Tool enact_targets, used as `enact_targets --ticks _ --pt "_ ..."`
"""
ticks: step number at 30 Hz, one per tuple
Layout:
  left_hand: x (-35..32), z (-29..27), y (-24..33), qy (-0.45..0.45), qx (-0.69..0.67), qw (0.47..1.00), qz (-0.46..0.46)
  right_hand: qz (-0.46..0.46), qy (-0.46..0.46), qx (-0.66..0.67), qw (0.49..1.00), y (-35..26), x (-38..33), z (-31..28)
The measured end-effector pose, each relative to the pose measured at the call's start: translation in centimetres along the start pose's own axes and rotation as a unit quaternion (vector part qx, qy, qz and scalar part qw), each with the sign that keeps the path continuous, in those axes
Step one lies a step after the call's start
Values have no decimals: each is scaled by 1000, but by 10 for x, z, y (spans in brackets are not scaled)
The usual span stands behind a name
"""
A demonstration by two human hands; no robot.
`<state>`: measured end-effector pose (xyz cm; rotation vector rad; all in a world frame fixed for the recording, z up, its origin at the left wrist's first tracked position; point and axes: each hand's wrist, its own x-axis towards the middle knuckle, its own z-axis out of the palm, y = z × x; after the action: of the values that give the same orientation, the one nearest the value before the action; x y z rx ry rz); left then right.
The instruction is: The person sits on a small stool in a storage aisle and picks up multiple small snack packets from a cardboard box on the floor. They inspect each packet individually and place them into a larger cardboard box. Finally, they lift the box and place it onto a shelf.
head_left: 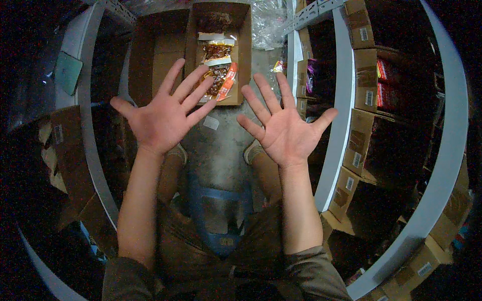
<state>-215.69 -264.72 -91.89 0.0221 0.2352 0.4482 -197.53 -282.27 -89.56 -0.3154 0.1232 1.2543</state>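
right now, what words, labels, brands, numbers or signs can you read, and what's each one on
No text can be read clearly.
White labels on the cardboard boxes at right: too small.
Orange strip beside plastic packets in the open carton: blurred.
Red packages in a box on the right: too small.

The left grip (159,123) and right grip (290,134) face palm up, fingers (191,83) splayed, forearms (139,200) extended.

Grey floor (221,155) between pale shelving (344,65)
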Motion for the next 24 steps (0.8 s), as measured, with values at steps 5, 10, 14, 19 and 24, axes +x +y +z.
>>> enact_targets --ticks 5,10,14,19,24 --pt "1 -5 0 12 6 1000 0 -16 -7 31 999 1 -2 -9" --pt "1 -34 -18 114 491 863 40 -36 228 -897 378 28 -4 -56" --pt "-10 -52 -57 205 970 126 21 11 215 -957 192 49 -10 -49" --pt "-3 -58 -57 187 972 138 40 7 219 -955 200 40 -16 -59" --pt "-6 -61 -62 179 977 114 29 -9 224 -950 219 38 -21 -66"
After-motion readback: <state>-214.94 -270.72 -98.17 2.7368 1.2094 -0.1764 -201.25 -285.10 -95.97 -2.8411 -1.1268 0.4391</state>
